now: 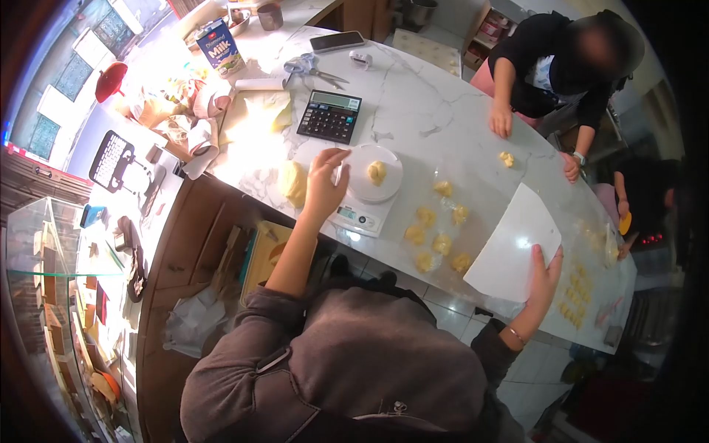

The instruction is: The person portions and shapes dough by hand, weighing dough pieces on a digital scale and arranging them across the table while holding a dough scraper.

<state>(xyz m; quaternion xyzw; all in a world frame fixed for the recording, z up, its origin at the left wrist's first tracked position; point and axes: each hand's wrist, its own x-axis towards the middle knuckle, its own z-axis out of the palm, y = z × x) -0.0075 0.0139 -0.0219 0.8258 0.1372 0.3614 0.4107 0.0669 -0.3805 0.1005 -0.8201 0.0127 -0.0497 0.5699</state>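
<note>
My left hand [325,181] hovers at the left edge of a white kitchen scale [362,218], its fingers and thumb apart with nothing visible between them. On the scale's round plate [388,193] rests one small lump of yellow dough [377,173]. Just left of that hand lies a larger mass of dough [293,183]. Several dough lumps [442,244] sit on a clear plastic sheet right of the scale. My right hand [543,275] grips the lower right edge of a white, flat board or stiff sheet [513,240], tilted over the table beside those lumps.
A calculator [329,117], scissors [325,74], phone [337,41] and milk carton [219,48] occupy the far left of the marble table [436,96]. Across it stands a person [554,74], near a lone dough piece [507,159]. Rows of small dough pieces [576,295] lie at right.
</note>
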